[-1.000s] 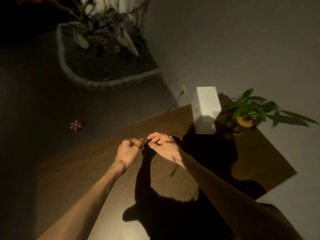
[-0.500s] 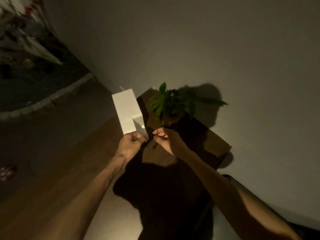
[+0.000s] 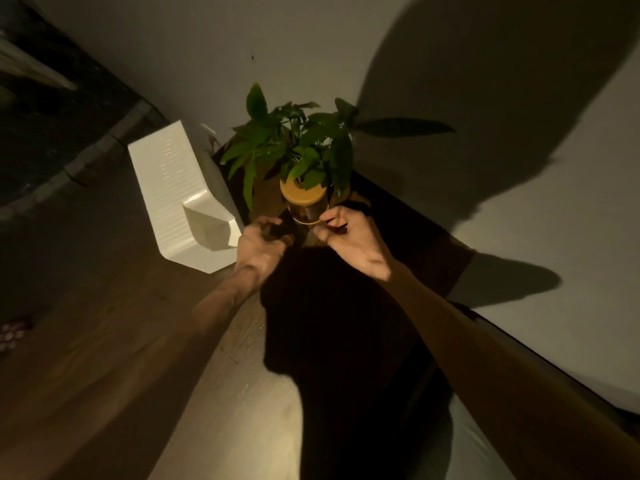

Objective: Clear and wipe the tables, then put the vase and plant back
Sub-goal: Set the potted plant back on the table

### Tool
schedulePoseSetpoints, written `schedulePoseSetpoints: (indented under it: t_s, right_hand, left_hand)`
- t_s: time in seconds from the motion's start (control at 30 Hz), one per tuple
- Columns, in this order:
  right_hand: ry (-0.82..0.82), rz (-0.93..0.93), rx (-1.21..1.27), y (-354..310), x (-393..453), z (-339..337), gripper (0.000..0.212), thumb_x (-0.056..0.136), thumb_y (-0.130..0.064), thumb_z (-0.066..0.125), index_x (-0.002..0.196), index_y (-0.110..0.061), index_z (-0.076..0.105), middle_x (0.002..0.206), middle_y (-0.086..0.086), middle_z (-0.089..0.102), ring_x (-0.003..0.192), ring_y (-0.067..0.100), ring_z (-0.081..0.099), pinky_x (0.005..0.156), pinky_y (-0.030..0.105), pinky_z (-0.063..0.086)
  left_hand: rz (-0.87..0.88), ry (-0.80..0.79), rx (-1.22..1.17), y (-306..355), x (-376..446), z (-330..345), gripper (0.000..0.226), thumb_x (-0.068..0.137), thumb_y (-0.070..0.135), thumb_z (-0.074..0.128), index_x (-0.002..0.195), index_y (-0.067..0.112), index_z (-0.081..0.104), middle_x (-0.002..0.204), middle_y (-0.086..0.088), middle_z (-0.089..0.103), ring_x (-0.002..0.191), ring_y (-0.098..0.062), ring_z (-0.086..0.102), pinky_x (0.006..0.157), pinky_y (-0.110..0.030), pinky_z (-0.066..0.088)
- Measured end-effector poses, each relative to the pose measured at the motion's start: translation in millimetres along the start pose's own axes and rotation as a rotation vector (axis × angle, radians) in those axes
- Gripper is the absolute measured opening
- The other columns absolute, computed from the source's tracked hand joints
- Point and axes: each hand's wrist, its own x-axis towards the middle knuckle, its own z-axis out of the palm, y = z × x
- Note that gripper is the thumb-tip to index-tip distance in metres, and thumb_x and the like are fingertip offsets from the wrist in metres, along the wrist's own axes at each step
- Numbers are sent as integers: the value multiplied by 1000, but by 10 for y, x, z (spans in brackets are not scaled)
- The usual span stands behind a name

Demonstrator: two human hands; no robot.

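A green leafy plant point(image 3: 298, 150) grows out of a glass jar with a yellow rim point(image 3: 304, 202) that stands at the far corner of the dark wooden table point(image 3: 214, 358), against the wall. My left hand point(image 3: 259, 247) hovers just left of the jar's base with its fingers curled apart and nothing in it. My right hand point(image 3: 349, 237) is at the jar's right side, fingertips at or very near the glass. The jar's bottom is hidden by my hands and deep shadow.
A white ribbed box-shaped object point(image 3: 180, 199) stands on the table just left of my left hand. The pale wall point(image 3: 519, 168) runs close behind and right of the plant. Dark floor lies to the left, with a small patterned item point(image 3: 12, 336) on it.
My view has swung and closed in on the plant. Both hands have moved apart from each other and forward, from in front of the white box to either side of the jar.
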Motion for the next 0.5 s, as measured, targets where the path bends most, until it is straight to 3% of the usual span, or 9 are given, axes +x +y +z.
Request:
schedulePoseSetpoints:
  t_s: [0.07, 0.17, 0.27, 0.33, 0.4, 0.43, 0.5]
  right_hand:
    - [45, 13, 43, 78, 157, 42, 32, 88, -29, 76, 116, -20, 65, 94, -12, 66, 92, 5, 64, 80, 20, 48]
    - [91, -10, -61, 77, 362, 78, 53, 84, -46, 77, 126, -20, 59, 118, -3, 67, 112, 16, 62, 84, 22, 39]
    - [102, -24, -73, 64, 560, 108, 69, 83, -49, 77, 137, -16, 49, 130, 5, 63, 120, 23, 60, 90, 26, 41]
    - [103, -73, -71, 92, 665, 157, 72, 80, -46, 81, 138, -15, 51, 126, 5, 64, 117, 22, 62, 93, 28, 47]
    - [121, -111, -64, 112, 721, 160, 64, 77, -43, 84, 129, -15, 58, 110, 0, 68, 107, 21, 66, 89, 31, 52]
    - [121, -112, -73, 128, 741, 153, 56, 77, -42, 85, 121, -16, 62, 99, -4, 65, 100, 20, 67, 84, 30, 52]
    - [111, -103, -75, 140, 731, 129, 37, 75, -45, 85, 95, -22, 62, 86, -10, 60, 89, 15, 62, 77, 26, 46]
  left_hand:
    - [20, 51, -2, -18, 190, 68, 52, 84, 14, 75, 132, 17, 55, 113, 1, 66, 83, -13, 65, 65, -14, 56]
    - [129, 123, 18, -11, 421, 121, 63, 79, 15, 81, 136, 13, 54, 120, 6, 59, 105, -12, 60, 72, -2, 45]
    - [182, 133, 88, -17, 614, 160, 72, 70, 25, 87, 135, 18, 57, 120, 10, 58, 113, -8, 54, 90, -16, 42]
    - [143, 64, 26, 27, 666, 166, 87, 55, 38, 93, 134, 26, 58, 125, 12, 62, 119, -9, 56, 102, -27, 45]
    - [128, -3, 1, 31, 735, 173, 108, 38, 51, 95, 137, 33, 54, 129, 9, 64, 124, -15, 57, 109, -40, 44]
    - [124, -26, -36, 78, 717, 185, 104, 44, 44, 96, 138, 31, 53, 131, 5, 64, 125, -20, 57, 108, -43, 45]
    - [96, -57, -125, 105, 713, 193, 77, 70, 12, 88, 138, 17, 53, 131, -4, 63, 123, -25, 57, 95, -33, 50]
